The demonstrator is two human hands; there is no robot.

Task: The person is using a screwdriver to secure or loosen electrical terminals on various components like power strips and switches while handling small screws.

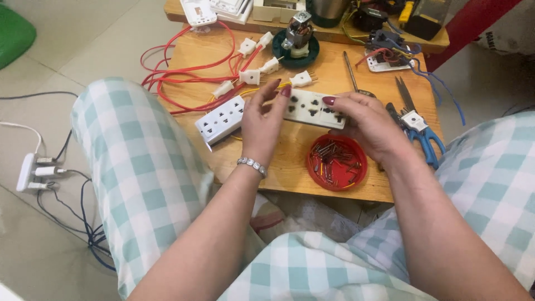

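Note:
My left hand (263,121) and my right hand (368,125) together hold a white socket strip (312,108) above a low wooden table (262,167). The left hand grips the strip's left end, fingers curled over its top edge. At the other end, my right thumb lies on the strip's face. A second white socket strip (220,120) lies on the table just left of my left hand. A red round lid (336,161) holding several screws sits below the held strip, close to my right wrist.
Red wires (184,72) with white plugs (249,76) spread over the table's far left. Blue-handled scissors (418,125), a screwdriver (351,72) and a small motor on a green base (297,42) lie beyond. A white adapter with cables (34,170) rests on the floor at left.

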